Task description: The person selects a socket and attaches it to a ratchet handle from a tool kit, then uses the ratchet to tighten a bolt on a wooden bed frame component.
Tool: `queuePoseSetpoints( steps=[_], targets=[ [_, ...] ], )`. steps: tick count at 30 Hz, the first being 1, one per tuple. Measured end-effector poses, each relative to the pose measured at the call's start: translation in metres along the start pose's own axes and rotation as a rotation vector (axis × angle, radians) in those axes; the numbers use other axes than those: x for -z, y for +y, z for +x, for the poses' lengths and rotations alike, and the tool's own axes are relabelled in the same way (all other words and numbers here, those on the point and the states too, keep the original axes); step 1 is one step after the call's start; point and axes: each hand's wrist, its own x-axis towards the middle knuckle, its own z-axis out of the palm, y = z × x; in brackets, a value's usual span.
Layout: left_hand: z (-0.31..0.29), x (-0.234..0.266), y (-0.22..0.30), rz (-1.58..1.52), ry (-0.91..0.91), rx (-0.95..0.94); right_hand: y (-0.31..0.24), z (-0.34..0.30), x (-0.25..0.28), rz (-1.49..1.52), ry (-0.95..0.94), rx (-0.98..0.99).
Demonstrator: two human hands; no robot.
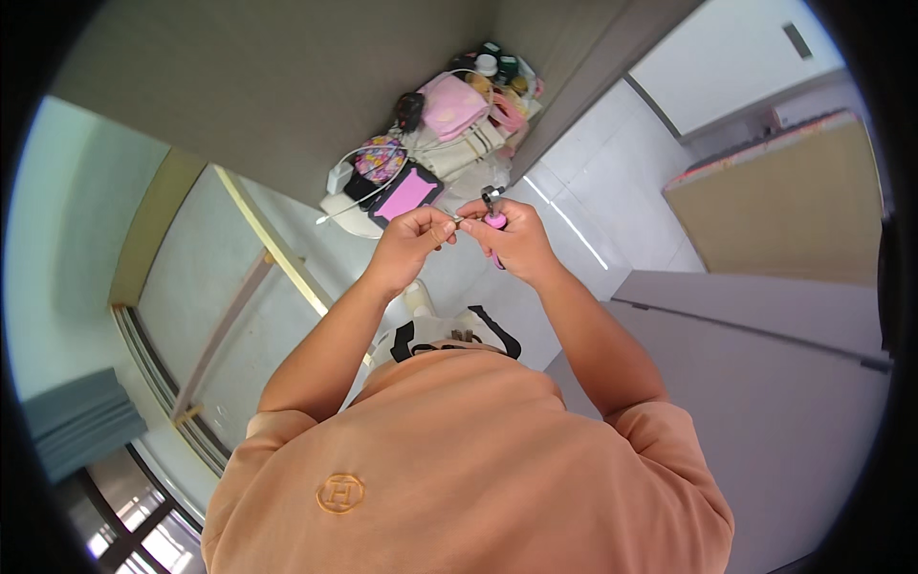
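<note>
My two hands meet in front of me at about waist height, fingertips nearly touching. My left hand (418, 239) is closed in a pinch on a small metallic piece (457, 221), too tiny to name. The thumb and forefinger of my right hand (521, 244) pinch at the same spot. Against the right hand's fingers hangs a pink keychain (494, 220) with a dark metal clasp (491, 195) sticking up; a pink loop shows below it. Just beyond the hands lies a pink and black tablet-like case (406, 196).
A heap on the grey surface ahead has a folded pink cloth (451, 105), a flowered pouch (381, 159), a white cable with a charger (339, 177) and several bottles (486, 65). Grey cabinet panels (746, 383) stand right, a pale wooden frame (277, 253) left, a tan board (775, 201) far right.
</note>
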Motion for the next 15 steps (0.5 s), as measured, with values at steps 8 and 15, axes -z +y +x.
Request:
queuePoseSetpoints(
  steps=[8, 15],
  targets=[
    [0.012, 0.038, -0.032, 0.416, 0.205, -0.073, 0.031, 0.038, -0.008, -0.083, 0.074, -0.105],
    [0.038, 0.064, -0.088, 1.339, 0.534, -0.111, 0.094, 0.067, 0.022, 0.030, 0.091, -0.356]
  ],
)
